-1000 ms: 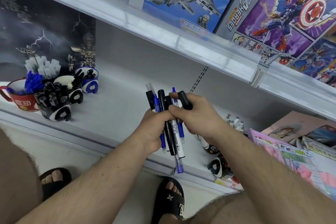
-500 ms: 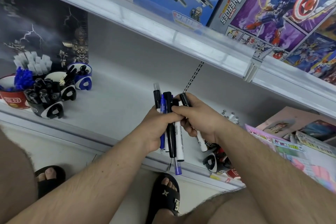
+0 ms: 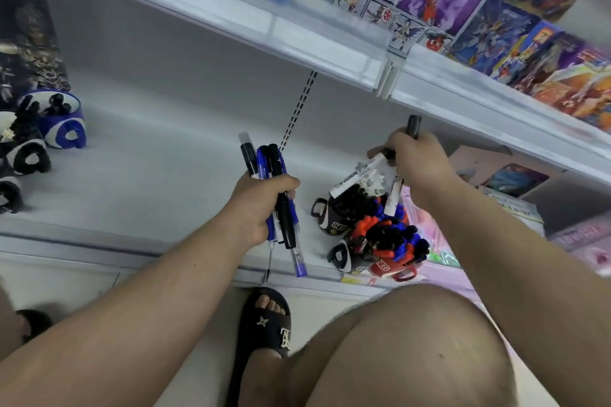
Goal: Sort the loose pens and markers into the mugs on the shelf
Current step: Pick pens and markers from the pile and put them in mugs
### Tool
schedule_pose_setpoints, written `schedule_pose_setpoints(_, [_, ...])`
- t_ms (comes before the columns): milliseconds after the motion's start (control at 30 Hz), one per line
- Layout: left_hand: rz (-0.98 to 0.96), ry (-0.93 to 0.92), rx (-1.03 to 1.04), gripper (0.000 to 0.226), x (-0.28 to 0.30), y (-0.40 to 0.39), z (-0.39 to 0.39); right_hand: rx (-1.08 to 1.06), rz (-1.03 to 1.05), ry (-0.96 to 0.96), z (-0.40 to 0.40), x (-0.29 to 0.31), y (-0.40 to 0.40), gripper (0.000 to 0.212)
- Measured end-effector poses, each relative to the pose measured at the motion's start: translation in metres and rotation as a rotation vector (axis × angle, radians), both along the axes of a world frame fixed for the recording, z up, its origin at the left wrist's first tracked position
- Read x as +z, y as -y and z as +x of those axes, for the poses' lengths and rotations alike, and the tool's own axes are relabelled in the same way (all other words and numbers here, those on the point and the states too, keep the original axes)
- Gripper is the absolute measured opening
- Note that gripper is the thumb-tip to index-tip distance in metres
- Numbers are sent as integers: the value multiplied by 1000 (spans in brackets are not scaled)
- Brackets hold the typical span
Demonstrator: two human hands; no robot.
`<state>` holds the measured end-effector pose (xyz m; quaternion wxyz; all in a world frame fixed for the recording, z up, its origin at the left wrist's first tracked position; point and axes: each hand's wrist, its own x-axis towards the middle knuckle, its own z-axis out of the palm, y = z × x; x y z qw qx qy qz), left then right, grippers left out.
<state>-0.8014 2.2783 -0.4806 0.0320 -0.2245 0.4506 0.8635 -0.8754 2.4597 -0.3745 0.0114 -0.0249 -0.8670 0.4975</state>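
My left hand grips a bundle of pens and markers, blue and black, upright over the white shelf. My right hand holds two white markers with black caps above a cluster of mugs at the shelf's front right. A black mug there is full of black-capped markers. A second black and white mug and a red mug beside it are packed with red, blue and black caps. One marker tip points down at the mugs.
At the far left stand a blue and white mug and black and white mugs holding markers. An upper shelf with toy boxes hangs just over my right hand. Booklets lie to the right. My sandalled foot is below.
My hands have come apart. The right hand drew two markers out of the bundle and carried them right, over the mugs. The view swung right, so the left mugs slid to the edge.
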Motion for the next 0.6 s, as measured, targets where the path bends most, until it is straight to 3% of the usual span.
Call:
schedule_pose_setpoints(267, [-163,32,240,28,-25,-23,-38,-301,283,-107,-6,-77,-87,2])
schedule_pose_setpoints(367, [-178,74,252,30,-39,-25,-45,-336,345,-92,-12,-109,-103,16])
schedule_pose_setpoints(600, [-267,78,273,29,-55,-36,-56,-365,476,-85,-29,-148,-104,25])
